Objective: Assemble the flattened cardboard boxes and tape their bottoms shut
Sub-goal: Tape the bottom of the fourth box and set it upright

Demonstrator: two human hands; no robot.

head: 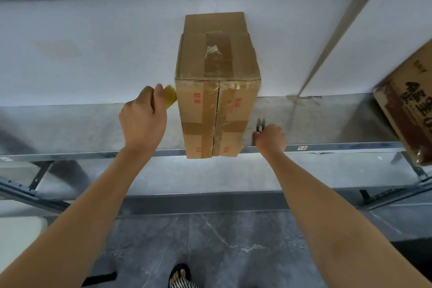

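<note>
1. Farthest left, the left hand is raised over the metal shelf. Its fingers are curled round a yellowish tape roll, with the thumb lying along the top. Only the roll's far edge shows past the fingers.
2. The roll sits just beside the upper left corner of the box's near face; whether it touches the cardboard cannot be told.
3. At the centre, the box stands on the shelf, with its far end against the white wall and its near end jutting over the shelf's front rail.
4. It is plain brown corrugated card, folded up into shape.
5. On the near face two flaps meet in a vertical seam, with small red printed characters on either side of it.
6. A darker brown tape band crosses this face low down. A second strip runs vertically just left of the seam, and crinkled clear tape straddles the seam near the top.
7. The upper face carries a broad tape strip down its middle, with a wrinkled, shiny patch.
8. Just right of the box, the right hand rests on the shelf, closed round small black snips with the blades pointing away.
9. At the far right, a printed carton leans tilted on the shelf end.
10. Below, a sandalled foot stands on the grey floor.
</note>
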